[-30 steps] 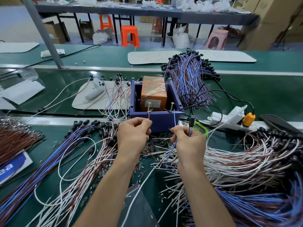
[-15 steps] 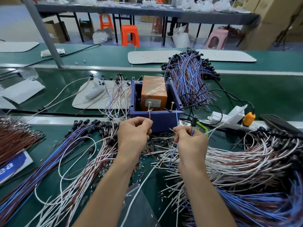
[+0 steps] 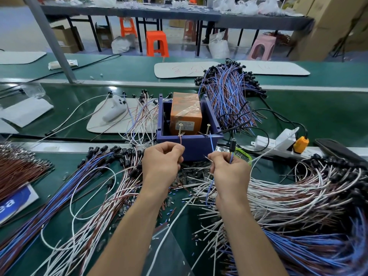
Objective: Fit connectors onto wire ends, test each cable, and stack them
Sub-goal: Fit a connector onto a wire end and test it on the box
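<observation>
Left hand (image 3: pixel 161 162) pinches brown wire (image 3: pixel 180 139), right hand (image 3: pixel 229 172) blue wire (image 3: pixel 211 144); both ends point upward.

Wire heaps (image 3: pixel 89 186) crowd both sides in front of the purple box (image 3: pixel 191 146), a power strip (image 3: pixel 278 142) blocks its right, and bare green belt (image 3: pixel 318 112) lies open beyond.

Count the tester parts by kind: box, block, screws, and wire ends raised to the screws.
Purple box: 1
Orange block: 1
Screws: 2
Red wire end: 1
Blue wire end: 1
Total: 6
</observation>
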Motion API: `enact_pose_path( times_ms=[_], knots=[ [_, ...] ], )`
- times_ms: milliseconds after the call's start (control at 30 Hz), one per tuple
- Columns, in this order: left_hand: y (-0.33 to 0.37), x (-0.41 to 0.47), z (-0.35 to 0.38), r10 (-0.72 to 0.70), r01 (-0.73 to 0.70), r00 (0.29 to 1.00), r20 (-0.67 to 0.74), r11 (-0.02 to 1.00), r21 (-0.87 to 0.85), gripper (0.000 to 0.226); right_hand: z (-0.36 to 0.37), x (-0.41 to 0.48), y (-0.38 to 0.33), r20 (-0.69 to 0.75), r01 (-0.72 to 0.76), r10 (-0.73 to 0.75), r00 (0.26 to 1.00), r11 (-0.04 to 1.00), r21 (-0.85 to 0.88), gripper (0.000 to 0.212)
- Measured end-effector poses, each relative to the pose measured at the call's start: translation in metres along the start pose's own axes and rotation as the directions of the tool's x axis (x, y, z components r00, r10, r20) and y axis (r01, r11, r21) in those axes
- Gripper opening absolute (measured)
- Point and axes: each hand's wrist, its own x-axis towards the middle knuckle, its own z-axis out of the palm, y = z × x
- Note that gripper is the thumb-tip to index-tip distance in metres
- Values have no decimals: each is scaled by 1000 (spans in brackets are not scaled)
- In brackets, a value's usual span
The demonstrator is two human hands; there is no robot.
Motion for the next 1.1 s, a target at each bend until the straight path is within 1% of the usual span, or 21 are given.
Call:
enact_pose_path(
  times_ms=[400, 567, 700, 933, 1100],
  knots=[
    [0, 2, 2, 25, -25, 1000, 15, 1000, 2, 26, 1, -1, 1, 28, -5, 5, 1000, 1000, -6, 25],
    [-1, 3, 0, 15, -15, 1000, 9, 1000, -4, 24, 0, -4, 3, 0, -9, 9, 1000, 1000, 20, 31],
    [-1, 4, 1, 18, -18, 1000, 6, 1000, -3, 24, 0, -3, 4, -5, -40, 40, 999, 998, 52, 28],
    [1, 3, 1, 42, -42, 999, 1, 999, -4, 26, 3, 3, 4, 42, -45, 44, 998, 999, 27, 19],
    [1, 3, -1, 60, -60, 998, -8, 998, 11, 26, 2, 1, 5, 71, -34, 32, 997, 999, 32, 26]
  ],
)
